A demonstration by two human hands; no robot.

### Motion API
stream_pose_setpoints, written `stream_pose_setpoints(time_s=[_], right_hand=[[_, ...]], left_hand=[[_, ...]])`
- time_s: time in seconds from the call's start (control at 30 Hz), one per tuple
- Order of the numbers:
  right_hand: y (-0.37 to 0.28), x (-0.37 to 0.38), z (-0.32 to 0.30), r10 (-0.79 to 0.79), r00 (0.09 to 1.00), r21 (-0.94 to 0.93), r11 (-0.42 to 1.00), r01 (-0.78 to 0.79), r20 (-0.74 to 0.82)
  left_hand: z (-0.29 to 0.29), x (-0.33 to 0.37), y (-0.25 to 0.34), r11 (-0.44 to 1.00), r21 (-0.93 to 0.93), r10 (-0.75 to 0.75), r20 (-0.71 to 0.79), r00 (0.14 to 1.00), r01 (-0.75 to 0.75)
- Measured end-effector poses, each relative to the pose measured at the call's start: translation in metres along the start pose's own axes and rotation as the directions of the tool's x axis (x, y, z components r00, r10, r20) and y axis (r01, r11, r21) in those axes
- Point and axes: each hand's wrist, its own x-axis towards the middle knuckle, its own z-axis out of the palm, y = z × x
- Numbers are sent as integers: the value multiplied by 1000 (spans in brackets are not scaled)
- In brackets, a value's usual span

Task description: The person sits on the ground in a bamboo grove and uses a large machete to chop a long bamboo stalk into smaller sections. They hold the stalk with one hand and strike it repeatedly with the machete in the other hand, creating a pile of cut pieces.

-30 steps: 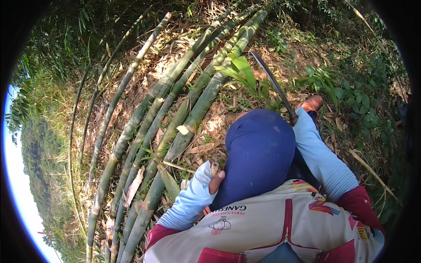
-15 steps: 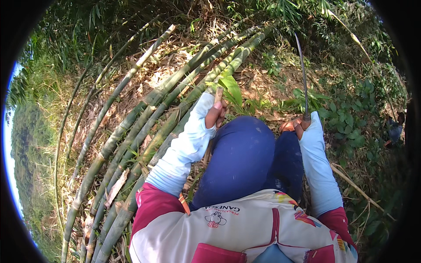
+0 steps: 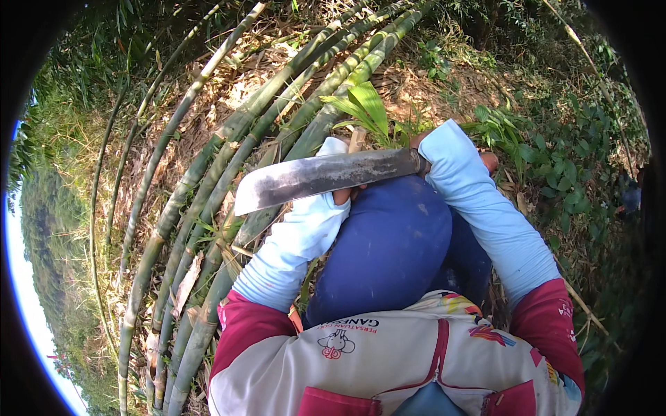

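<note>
My right hand (image 3: 418,141), partly covered by its pale blue sleeve, is closed on the handle end of a machete (image 3: 326,177). The broad, dark-stained blade lies level across my front and points left. It passes in front of my left hand (image 3: 342,196), hiding most of that hand. The left fingers are wrapped round a pale wooden stick (image 3: 357,140), whose top end shows above the blade. Whether the blade touches the stick or the left hand, I cannot tell. My bent knee in blue trousers (image 3: 395,229) is just below the blade.
Several long green bamboo poles (image 3: 236,132) lie side by side along my left. A leafy green shoot (image 3: 368,107) rises ahead of my hands. Dry leaves (image 3: 409,90) cover the slope, with low bushes (image 3: 565,173) to the right and a thin dry stalk (image 3: 586,308) nearby.
My right hand has come left and up toward the left hand. The machete has swung from pointing forward to lying sideways across it. The left hand still grips the stick.
</note>
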Motion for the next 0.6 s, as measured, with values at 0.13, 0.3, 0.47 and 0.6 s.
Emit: stream_pose_setpoints(time_s=[0.13, 0.3, 0.47, 0.6], right_hand=[[-21, 15, -4, -167, 984, -254, 956, 145, -67], [-42, 17, -12, -141, 989, -430, 896, 112, -37], [-47, 21, -14, -129, 992, -381, 917, 117, -5], [-46, 22, -10, -190, 981, -319, 933, 166, -43]], left_hand=[[1, -5, 5, 964, -257, -64, 21, 998, 67], [-26, -6, -16, 962, 261, -58, -83, 995, 78], [-4, -6, 12, 985, 95, -139, -51, 989, 143], [-5, -9, 10, 970, -201, -140, -11, 990, 135]])
